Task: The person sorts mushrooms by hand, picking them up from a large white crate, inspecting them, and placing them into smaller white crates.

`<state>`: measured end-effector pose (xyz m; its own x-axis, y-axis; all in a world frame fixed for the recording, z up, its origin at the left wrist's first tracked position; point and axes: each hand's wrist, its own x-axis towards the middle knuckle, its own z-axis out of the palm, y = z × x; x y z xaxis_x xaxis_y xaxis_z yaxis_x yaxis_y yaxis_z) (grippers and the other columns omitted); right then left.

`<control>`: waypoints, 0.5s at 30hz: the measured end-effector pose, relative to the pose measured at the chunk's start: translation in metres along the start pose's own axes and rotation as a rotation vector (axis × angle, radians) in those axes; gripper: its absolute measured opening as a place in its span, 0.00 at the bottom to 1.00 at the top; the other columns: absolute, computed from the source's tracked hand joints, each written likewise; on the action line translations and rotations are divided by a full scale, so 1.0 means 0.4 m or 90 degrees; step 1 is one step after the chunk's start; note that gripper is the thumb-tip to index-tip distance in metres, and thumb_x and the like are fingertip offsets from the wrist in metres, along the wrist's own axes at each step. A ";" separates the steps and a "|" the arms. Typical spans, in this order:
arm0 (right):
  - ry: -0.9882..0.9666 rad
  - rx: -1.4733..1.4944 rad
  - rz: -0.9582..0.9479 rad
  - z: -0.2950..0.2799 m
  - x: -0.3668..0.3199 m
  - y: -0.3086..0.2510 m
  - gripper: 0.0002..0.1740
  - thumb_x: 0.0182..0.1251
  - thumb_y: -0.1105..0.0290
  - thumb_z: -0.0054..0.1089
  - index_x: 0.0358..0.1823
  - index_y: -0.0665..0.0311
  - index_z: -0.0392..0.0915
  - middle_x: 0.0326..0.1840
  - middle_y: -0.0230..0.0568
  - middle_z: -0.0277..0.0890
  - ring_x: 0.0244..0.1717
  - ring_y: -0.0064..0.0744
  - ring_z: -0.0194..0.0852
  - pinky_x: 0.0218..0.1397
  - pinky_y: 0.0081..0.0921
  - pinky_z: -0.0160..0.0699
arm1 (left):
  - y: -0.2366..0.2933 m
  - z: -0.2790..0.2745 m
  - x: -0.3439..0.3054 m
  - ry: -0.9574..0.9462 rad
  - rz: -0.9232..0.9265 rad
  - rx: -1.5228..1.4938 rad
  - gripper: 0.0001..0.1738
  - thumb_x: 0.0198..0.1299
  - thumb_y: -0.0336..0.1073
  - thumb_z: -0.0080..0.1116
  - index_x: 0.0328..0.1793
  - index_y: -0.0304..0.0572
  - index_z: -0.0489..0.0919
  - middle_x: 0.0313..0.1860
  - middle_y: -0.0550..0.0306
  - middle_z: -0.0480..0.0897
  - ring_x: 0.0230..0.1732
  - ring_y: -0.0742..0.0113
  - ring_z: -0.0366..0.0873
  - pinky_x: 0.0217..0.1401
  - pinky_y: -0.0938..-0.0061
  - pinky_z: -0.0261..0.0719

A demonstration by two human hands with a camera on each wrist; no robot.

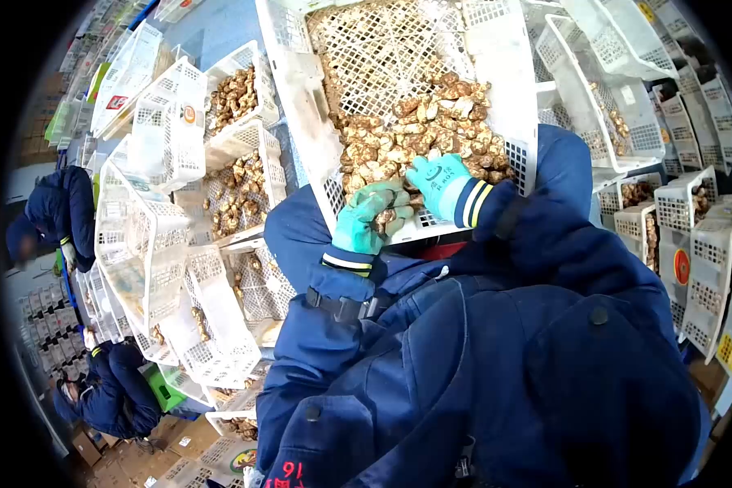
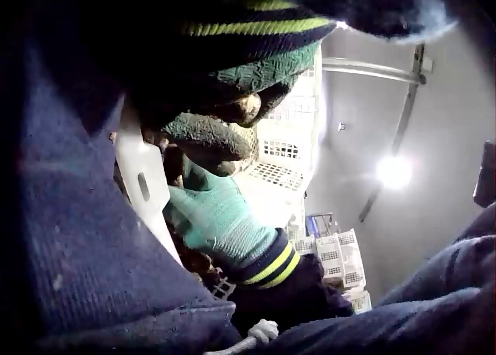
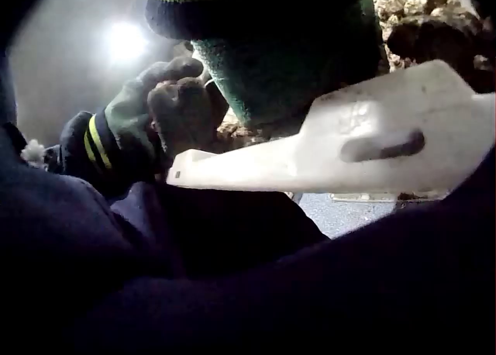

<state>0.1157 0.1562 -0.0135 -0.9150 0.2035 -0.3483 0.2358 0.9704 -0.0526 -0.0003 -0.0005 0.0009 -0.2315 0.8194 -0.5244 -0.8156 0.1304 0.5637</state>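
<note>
Both hands wear green-coated work gloves and meet at the near edge of a white plastic crate (image 1: 527,98) resting across the person's lap. In the head view, the left hand (image 1: 364,220) grips a knobbly brown tuber (image 1: 392,220) with its fingers curled round it. Close beside it, the right hand (image 1: 442,185) reaches in over the heap of brown-and-cream tubers (image 1: 431,122), knuckles up and fingertips hidden beneath. The left wrist view has the right hand (image 2: 221,219) facing the left hand's bent fingers (image 2: 205,136); I cannot tell whether it pinches a tuber.
Stacked white crates (image 1: 167,122) with more tubers stand to the left, and further crates (image 1: 598,106) to the right. Two other people in dark blue clothes sit at the far left. A crate's white rim with a slot handle (image 3: 384,146) crosses the right wrist view.
</note>
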 end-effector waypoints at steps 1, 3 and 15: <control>0.009 0.025 0.004 0.007 0.004 0.007 0.22 0.63 0.64 0.57 0.59 0.57 0.74 0.56 0.41 0.73 0.50 0.44 0.79 0.46 0.42 0.76 | -0.001 -0.002 0.003 -0.014 -0.005 0.019 0.13 0.67 0.35 0.59 0.54 0.38 0.81 0.38 0.55 0.84 0.38 0.62 0.85 0.38 0.74 0.87; 0.072 -0.025 0.016 0.015 0.015 -0.008 0.22 0.63 0.64 0.58 0.59 0.57 0.74 0.55 0.41 0.74 0.50 0.44 0.80 0.45 0.43 0.76 | 0.001 -0.015 0.006 -0.034 -0.010 0.055 0.14 0.66 0.36 0.60 0.55 0.40 0.81 0.37 0.58 0.84 0.36 0.63 0.85 0.35 0.76 0.85; -0.095 -0.029 -0.031 -0.009 -0.002 -0.013 0.17 0.62 0.64 0.57 0.51 0.59 0.81 0.52 0.41 0.77 0.49 0.41 0.78 0.44 0.50 0.76 | 0.000 -0.003 -0.003 -0.035 0.019 -0.084 0.14 0.67 0.32 0.57 0.53 0.30 0.79 0.34 0.53 0.78 0.40 0.62 0.80 0.49 0.68 0.86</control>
<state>0.1141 0.1514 -0.0095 -0.8654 0.1373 -0.4820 0.1736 0.9843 -0.0312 -0.0007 -0.0020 0.0008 -0.2296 0.8517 -0.4710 -0.8724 0.0344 0.4875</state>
